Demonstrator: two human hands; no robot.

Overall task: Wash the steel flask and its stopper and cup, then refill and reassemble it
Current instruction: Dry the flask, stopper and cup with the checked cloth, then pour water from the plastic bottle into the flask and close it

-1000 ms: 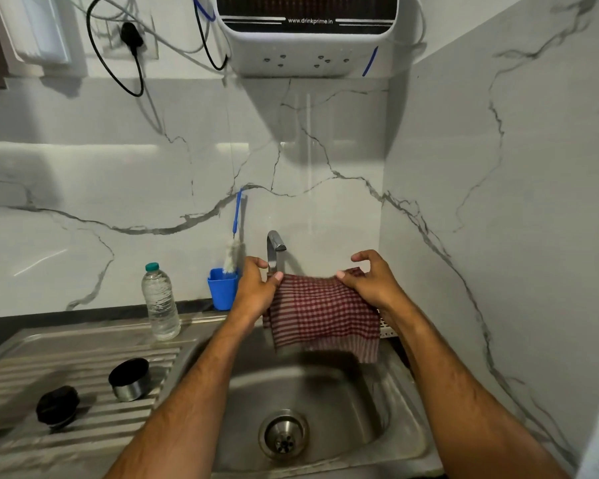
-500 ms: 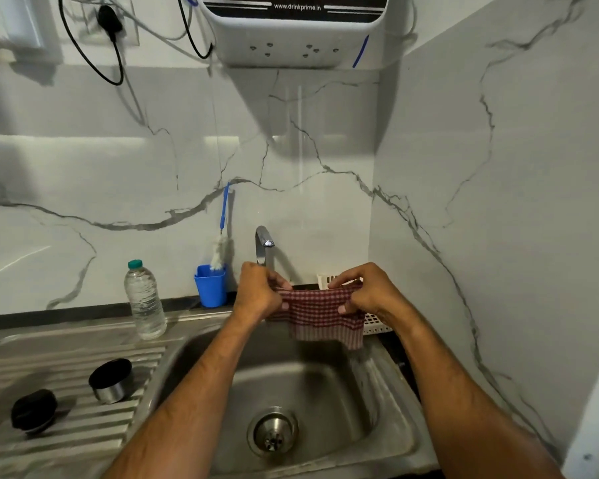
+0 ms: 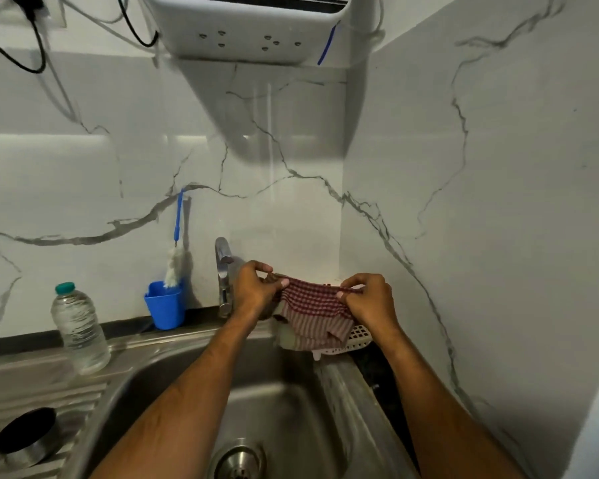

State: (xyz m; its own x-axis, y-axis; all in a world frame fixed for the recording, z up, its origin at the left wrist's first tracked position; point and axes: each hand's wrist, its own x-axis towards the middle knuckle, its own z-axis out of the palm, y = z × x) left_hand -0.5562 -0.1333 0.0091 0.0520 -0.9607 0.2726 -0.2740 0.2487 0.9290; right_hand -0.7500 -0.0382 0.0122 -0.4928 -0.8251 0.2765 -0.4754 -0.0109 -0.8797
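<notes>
Steel cup sits mouth-down on the draining board, flask body not in view. Left hand and right hand each pinch the top edge of a checked cloth, stretched between them over a white basket behind the sink. Judged: hanging cloth up, between steps. Next: let go, reach left for cup.

Home kitchen: steel sink, tap, marble-patterned walls.
</notes>
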